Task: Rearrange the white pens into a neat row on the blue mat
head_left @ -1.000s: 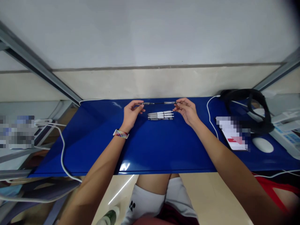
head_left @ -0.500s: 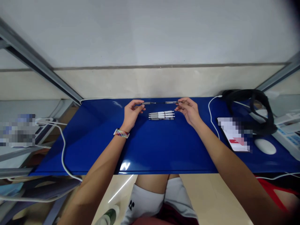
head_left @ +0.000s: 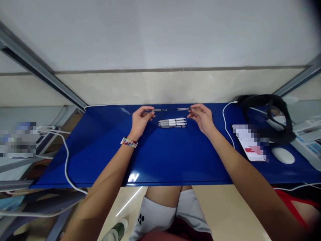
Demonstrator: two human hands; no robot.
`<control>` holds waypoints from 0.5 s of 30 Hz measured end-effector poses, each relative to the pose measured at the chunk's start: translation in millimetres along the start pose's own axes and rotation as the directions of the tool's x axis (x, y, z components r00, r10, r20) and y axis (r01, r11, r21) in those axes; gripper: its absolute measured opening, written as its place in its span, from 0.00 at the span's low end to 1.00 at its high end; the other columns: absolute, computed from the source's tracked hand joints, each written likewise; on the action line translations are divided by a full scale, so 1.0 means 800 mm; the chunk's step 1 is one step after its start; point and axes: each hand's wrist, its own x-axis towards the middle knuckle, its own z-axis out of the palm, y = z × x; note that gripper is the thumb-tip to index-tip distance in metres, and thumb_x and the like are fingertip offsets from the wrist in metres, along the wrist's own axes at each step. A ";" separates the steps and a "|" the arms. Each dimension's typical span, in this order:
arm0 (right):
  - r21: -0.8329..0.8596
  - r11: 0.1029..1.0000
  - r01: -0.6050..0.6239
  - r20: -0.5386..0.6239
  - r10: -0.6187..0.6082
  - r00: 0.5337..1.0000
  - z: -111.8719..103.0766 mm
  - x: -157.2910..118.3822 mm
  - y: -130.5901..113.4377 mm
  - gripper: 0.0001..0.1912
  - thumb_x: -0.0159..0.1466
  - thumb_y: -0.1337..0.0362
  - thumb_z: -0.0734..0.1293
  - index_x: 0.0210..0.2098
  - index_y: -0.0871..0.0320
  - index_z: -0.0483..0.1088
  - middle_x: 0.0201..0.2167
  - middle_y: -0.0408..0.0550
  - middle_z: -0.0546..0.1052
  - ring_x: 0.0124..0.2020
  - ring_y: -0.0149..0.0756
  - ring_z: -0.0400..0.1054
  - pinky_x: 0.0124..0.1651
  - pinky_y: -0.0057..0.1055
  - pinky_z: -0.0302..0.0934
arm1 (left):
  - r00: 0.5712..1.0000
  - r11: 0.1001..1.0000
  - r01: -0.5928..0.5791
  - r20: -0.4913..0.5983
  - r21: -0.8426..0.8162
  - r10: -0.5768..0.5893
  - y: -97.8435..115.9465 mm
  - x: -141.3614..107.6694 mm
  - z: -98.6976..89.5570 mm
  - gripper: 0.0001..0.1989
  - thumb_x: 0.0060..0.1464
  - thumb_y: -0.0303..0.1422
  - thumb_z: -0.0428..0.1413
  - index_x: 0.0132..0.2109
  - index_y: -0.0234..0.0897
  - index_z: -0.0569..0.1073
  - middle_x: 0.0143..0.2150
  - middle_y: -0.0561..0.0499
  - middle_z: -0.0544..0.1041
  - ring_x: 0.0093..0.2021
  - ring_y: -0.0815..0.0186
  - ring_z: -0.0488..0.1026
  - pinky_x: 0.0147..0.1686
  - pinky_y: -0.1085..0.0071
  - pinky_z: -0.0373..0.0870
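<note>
Nearest the viewer, grey-white shorts (head_left: 157, 212) below the near edge of a blue table (head_left: 163, 154). On the left wrist, a multicoloured wristband (head_left: 129, 142). Right side of the tabletop: white mouse (head_left: 283, 156), and just beyond it a phone (head_left: 249, 144), its screen partly pixelated. Mid-table, between the two hands and slightly nearer than them, a row of four pens (head_left: 173, 123) lies side by side, tips to the left; the nearest has a darker barrel, the other three are white with grey grips. Beyond the row, left hand (head_left: 139, 121): thumb and index finger pinch the outer end of a grey pen section (head_left: 157, 110), remaining fingers curled beneath. Right hand (head_left: 202, 118): thumb and index finger pinch the outer end of a clear barrel section (head_left: 184, 109), other fingers loosely bent. Both sections are level and in line near the table's far edge, a thin dark stretch between them; cannot tell whether they are joined. Behind everything, a pale wall (head_left: 160, 36)
</note>
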 end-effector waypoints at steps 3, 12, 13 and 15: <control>0.030 1.000 0.006 -0.015 -0.005 1.000 0.001 0.000 0.000 0.12 0.59 0.58 0.81 0.40 0.51 0.81 0.35 0.44 0.83 0.31 0.34 0.78 0.41 0.37 0.75 | 1.000 1.000 0.002 -0.003 0.000 -0.002 0.002 -0.001 0.001 0.15 0.55 0.38 0.72 0.47 0.39 0.84 0.34 0.49 0.84 0.36 0.63 0.84 0.34 0.70 0.79; -0.014 1.000 0.021 -0.023 -0.021 1.000 0.003 -0.004 -0.006 0.12 0.58 0.58 0.81 0.40 0.51 0.81 0.35 0.44 0.83 0.31 0.35 0.78 0.40 0.37 0.76 | 1.000 1.000 0.005 0.015 -0.006 -0.005 -0.002 -0.001 0.000 0.14 0.55 0.37 0.72 0.48 0.39 0.85 0.34 0.50 0.84 0.35 0.64 0.84 0.33 0.71 0.78; -0.025 0.999 0.027 -0.022 -0.028 0.999 0.003 -0.004 -0.006 0.12 0.58 0.58 0.81 0.40 0.51 0.81 0.35 0.44 0.84 0.31 0.35 0.78 0.40 0.37 0.76 | 1.000 1.000 0.004 0.021 -0.003 -0.004 -0.002 -0.002 0.001 0.14 0.55 0.37 0.72 0.48 0.39 0.85 0.34 0.50 0.84 0.35 0.64 0.84 0.33 0.71 0.78; -0.035 0.999 0.039 -0.017 -0.040 0.999 0.004 -0.005 -0.006 0.13 0.58 0.57 0.82 0.40 0.51 0.82 0.35 0.44 0.84 0.31 0.35 0.79 0.40 0.37 0.76 | 0.999 1.000 0.007 0.042 0.006 -0.007 0.000 -0.004 0.003 0.14 0.56 0.37 0.72 0.48 0.39 0.85 0.34 0.50 0.84 0.34 0.64 0.83 0.34 0.70 0.78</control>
